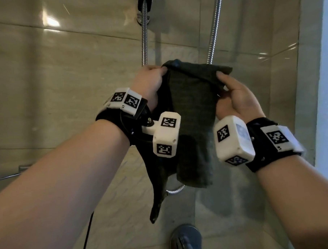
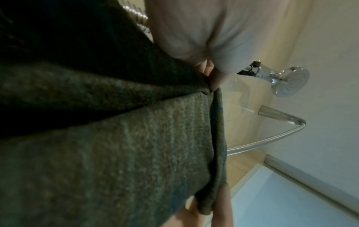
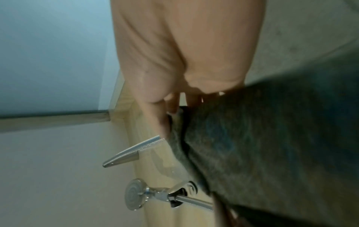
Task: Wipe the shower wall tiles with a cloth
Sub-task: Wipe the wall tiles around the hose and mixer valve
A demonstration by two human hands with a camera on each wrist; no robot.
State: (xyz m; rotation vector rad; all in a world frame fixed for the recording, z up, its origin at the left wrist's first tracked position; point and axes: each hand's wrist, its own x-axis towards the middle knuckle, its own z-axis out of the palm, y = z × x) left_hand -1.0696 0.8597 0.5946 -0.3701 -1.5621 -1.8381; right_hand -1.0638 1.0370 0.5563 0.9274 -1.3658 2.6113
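Dark green cloth held up in front of shower wall tiles, L hand & R hand each pinching a top corner — rest hangs between wrists, hose behind.

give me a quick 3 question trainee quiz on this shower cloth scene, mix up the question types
1. True or false: the cloth is pressed flat against the wall tiles.
2. Multiple choice: who holds the cloth's top edge? A) left hand only B) right hand only C) both hands
3. Fill in: two metal ___ run down the wall behind the cloth.

Key:
1. False; it hangs in the air in front of the tiles, held up by the hands.
2. C; each hand pinches one end of the top edge.
3. Hoses; a shower head shows in the left wrist view.
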